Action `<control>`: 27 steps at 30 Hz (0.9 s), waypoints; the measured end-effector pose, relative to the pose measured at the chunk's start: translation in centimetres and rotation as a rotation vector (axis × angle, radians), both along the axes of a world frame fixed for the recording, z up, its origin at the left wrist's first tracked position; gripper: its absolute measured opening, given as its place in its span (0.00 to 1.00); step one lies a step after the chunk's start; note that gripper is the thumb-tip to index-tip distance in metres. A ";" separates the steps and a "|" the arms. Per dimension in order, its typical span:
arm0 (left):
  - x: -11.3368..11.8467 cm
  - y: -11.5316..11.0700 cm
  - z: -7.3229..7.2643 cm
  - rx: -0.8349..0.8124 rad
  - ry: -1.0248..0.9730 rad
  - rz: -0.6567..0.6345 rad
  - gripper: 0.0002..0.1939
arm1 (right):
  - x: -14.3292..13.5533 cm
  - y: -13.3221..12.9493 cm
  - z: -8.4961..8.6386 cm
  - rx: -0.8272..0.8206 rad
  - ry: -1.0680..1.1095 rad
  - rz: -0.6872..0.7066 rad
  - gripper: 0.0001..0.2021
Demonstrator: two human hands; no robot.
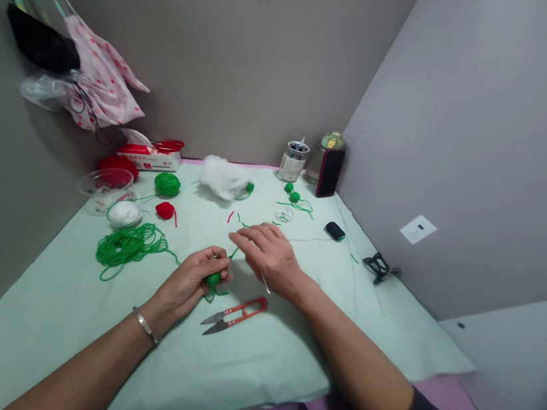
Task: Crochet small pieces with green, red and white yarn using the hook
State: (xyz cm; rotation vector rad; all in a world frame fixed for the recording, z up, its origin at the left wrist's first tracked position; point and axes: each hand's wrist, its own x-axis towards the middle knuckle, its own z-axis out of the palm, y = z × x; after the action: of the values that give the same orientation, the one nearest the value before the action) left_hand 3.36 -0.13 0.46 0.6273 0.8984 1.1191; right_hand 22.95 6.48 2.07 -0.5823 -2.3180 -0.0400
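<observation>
My left hand (201, 273) is closed, pinching a small green crocheted ball (213, 279) with loose yarn hanging below it. A taut green strand (233, 253) runs from its fingertips up to my right hand (269, 255), whose fingers are bent together over the yarn. From under the right palm sticks out the tip of a slim silver crochet hook (267, 286); the rest of it is hidden. Below the hands lie orange-handled thread snips (235, 315), blades apart and pointing left. Left of my left hand, a loose heap of green yarn (129, 250) trails a strand toward it.
Behind are white stuffing (224, 177), a green yarn ball (167, 184), a small red ball (164, 210), white yarn (125, 214) and a clear tub (104, 186). A tin of tools (294, 161), a bottle (332, 140) and a phone (330, 173) stand back right. A black clip (380, 267) lies right.
</observation>
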 end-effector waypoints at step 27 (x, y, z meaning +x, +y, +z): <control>0.2 -0.7 1.0 0.393 0.660 0.097 0.06 | -0.3 -1.7 1.5 -1.452 0.228 0.150 0.15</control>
State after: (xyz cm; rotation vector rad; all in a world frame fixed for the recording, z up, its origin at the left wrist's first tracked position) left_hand 3.59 -0.87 1.51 1.3377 1.2864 1.2052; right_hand 22.65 4.83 3.52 -0.9706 -1.8142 1.7577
